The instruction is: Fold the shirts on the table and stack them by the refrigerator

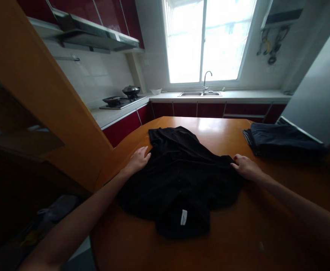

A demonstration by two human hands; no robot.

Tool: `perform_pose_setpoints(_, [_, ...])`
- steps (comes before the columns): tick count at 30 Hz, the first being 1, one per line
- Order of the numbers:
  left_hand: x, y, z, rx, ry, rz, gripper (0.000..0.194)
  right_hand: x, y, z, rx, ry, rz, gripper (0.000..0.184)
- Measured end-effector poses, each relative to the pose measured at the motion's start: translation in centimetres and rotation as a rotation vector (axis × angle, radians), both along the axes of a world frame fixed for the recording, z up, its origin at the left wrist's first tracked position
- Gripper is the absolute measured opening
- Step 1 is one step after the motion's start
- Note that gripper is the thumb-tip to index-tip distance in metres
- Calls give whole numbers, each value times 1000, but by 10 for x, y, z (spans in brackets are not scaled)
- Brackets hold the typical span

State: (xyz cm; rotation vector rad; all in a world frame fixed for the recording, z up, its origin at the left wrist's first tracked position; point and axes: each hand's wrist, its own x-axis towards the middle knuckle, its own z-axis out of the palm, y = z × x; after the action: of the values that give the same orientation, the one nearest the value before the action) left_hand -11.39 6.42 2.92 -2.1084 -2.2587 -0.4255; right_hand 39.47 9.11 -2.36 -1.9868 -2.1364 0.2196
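Observation:
A black short-sleeved shirt [179, 169] lies spread and creased on the wooden table, its collar and white label [184, 217] toward me. My left hand [139, 159] rests at the shirt's left edge, thumb and forefinger apart at the tips; its other fingers are partly hidden. On the opposite side, my right hand [245, 166] has its fingers curled and pinched on the cloth near the right sleeve.
Folded dark clothes [286, 139] lie at the table's right side. The table's [216, 131] rounded edge faces red cabinets and a counter with a sink [200, 94]. Pans [131, 90] stand on the stove at the left. A wooden post [54, 101] rises close on the left.

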Motion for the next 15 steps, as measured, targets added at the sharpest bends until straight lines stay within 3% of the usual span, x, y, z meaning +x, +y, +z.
perform_pose_setpoints(2, [18, -9, 8, 102, -37, -120, 54, 0, 0, -2, -37, 19, -19, 31])
perform_pose_setpoints(4, [42, -28, 15, 102, -110, -358, 49, 1, -1, -3, -42, 47, -30, 24])
perform_pose_setpoints(8, [87, -66, 18, -191, -212, -902, 47, 4, -3, 0, 16, 114, -26, 14])
perform_pose_setpoints(10, [102, -76, 16, -319, -205, -1101, 54, 6, -4, 4, 30, 175, -29, 11])
perform_pose_setpoints(12, [112, -82, 13, -386, -189, -1205, 62, 11, -6, 9, 15, 235, -18, 8])
perform_pose_setpoints(15, [122, -89, 9, -424, -191, -1239, 69, 24, -13, 14, -18, 273, -27, 6])
